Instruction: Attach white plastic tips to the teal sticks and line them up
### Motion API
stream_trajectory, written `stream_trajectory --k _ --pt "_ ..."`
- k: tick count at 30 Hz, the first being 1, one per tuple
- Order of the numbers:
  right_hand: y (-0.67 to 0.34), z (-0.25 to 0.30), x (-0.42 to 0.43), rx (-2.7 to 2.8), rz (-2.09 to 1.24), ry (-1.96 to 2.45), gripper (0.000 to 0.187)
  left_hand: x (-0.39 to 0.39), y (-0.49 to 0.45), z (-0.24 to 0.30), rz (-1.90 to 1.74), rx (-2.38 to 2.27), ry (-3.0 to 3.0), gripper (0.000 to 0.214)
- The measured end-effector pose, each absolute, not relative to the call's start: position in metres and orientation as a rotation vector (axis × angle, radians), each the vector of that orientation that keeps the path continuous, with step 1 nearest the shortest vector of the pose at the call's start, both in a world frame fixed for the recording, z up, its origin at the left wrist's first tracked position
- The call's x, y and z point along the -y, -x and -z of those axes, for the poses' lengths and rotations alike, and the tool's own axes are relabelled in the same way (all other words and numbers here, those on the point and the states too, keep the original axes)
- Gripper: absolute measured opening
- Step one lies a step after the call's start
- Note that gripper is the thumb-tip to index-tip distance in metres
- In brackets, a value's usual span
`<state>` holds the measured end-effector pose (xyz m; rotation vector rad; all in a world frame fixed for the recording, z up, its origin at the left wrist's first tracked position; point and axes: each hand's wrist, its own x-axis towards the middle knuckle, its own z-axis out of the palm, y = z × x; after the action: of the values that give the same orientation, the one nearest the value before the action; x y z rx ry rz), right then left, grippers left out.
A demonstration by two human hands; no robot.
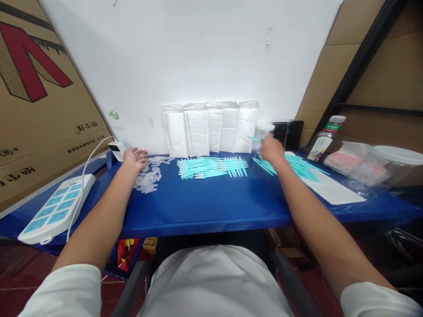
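Note:
My right hand (272, 149) pinches a thin teal plastic stick (254, 139) that points left, in front of a clear jar. Below it lies a loose heap of similar teal sticks (302, 167). My left hand (136, 158) is palm up with its fingers curled, just above a pile of small clear plastic sleeves (148, 178). Something pale shows at its fingertips, too small to make out. Between my hands, a stack of teal sticks (211, 167) lies in rows, some with pale ends.
White padded envelopes (211, 130) lean on the wall. A power strip (57, 209) and white charger (117, 149) are left. At right are a clear jar (263, 132), dark tablet (294, 135), labelled bottle (324, 140), white sheet (337, 189) and white-lidded tub (399, 160).

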<state>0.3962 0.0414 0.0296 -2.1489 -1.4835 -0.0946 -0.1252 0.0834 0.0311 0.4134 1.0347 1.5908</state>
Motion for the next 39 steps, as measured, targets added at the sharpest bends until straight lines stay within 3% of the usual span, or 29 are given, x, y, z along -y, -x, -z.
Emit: stream_trajectory --k 6,10,15,21,26,33,39 --pt "-0.397 -0.030 -0.041 1.426 0.127 2.113 0.041 -0.086 0.112 -0.027 -1.647 -1.631 -0.730 0.021" --pt "-0.396 -0.030 -0.039 1.423 0.155 2.099 0.042 -0.084 0.112 -0.019 -1.649 -1.996 -1.102 0.040" --pt "-0.395 -0.030 -0.037 1.402 0.191 2.050 0.045 -0.083 0.112 -0.011 -0.954 -2.497 -1.940 0.055" --pt "-0.392 -0.034 -0.036 1.406 0.264 1.975 0.049 -0.090 0.113 0.004 -0.375 -2.464 -2.266 0.047" --pt "-0.387 -0.034 -0.034 1.417 0.266 1.970 0.049 -0.091 0.114 0.004 -0.283 -2.417 -2.320 0.040" --pt "-0.386 -0.033 -0.034 1.443 0.276 1.976 0.044 -0.085 0.101 -0.003 -0.260 -2.484 -2.219 0.079" --pt "-0.387 -0.031 -0.035 1.472 0.255 1.947 0.050 -0.085 0.100 0.001 -0.169 -2.504 -2.221 0.085"
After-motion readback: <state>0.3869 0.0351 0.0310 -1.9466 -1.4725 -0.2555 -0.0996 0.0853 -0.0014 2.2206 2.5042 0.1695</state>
